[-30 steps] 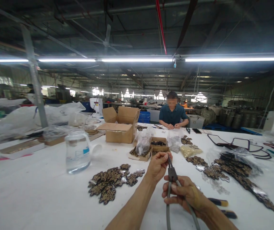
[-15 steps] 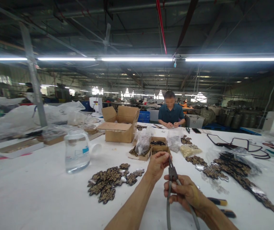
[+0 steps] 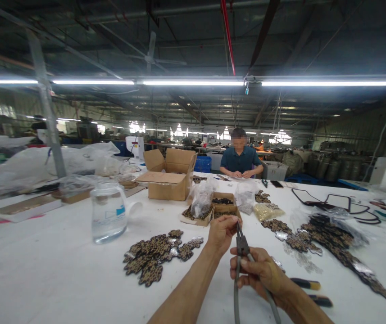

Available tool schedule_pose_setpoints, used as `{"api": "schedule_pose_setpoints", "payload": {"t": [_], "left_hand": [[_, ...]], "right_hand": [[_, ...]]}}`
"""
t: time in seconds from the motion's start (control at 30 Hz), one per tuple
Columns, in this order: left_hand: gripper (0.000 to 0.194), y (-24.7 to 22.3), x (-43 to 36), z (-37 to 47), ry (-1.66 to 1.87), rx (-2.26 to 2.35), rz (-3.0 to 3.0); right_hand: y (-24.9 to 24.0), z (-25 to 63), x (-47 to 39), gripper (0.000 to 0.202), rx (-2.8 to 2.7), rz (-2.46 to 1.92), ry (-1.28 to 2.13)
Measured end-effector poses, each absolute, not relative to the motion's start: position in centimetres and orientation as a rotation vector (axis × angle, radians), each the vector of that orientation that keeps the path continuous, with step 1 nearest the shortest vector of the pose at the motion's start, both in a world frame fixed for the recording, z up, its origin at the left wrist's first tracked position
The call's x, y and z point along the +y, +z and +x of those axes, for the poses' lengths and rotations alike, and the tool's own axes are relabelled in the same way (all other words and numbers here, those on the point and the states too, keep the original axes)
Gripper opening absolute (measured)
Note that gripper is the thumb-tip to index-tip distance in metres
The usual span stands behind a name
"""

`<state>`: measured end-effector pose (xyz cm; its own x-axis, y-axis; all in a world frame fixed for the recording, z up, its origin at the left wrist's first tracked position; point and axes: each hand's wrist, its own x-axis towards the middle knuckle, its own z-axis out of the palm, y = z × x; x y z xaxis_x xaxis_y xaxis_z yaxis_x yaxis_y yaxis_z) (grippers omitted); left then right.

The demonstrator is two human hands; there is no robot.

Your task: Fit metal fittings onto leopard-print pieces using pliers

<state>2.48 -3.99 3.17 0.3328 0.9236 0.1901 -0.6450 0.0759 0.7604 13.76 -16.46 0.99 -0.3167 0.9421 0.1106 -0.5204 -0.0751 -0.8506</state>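
Observation:
My right hand is wrapped round a pair of long-handled pliers, whose jaws point up and away from me. At the tips of the jaws my left hand is closed in a pinch; whatever sits between its fingers is too small to make out. Just beyond my left hand stand small cardboard boxes of little metal and dark parts. To the left lies a pile of leopard-patterned pieces with dark edges. More patterned pieces spread over the table on the right.
A clear water jug stands at the left, with an open carton behind it. A tool with black and yellow handles lies by my right forearm. Plastic bags rest past the boxes. A co-worker sits across the table.
My hands and the pliers have barely shifted, staying together at the jaw tips. Across the table, the co-worker's hands have moved slightly.

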Motion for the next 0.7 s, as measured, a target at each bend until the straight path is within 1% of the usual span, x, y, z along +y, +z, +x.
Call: {"api": "schedule_pose_setpoints", "payload": {"t": [0.23, 0.43, 0.7], "left_hand": [[0.016, 2.7, -3.8, 2.9, 1.247, 0.439, 0.815], [0.011, 2.4, -3.4, 2.7, 1.195, 0.388, 0.746], [0.012, 1.2, -2.8, 3.0, 1.129, 0.525, 0.783]], "right_hand": [[0.3, 13.8, -15.9, 0.048, -0.985, -0.589, 1.661], [0.3, 13.8, -15.8, 0.046, -0.925, -0.614, 1.684], [-0.4, 14.0, -15.3, 0.048, -0.868, -0.658, 1.722]]}}
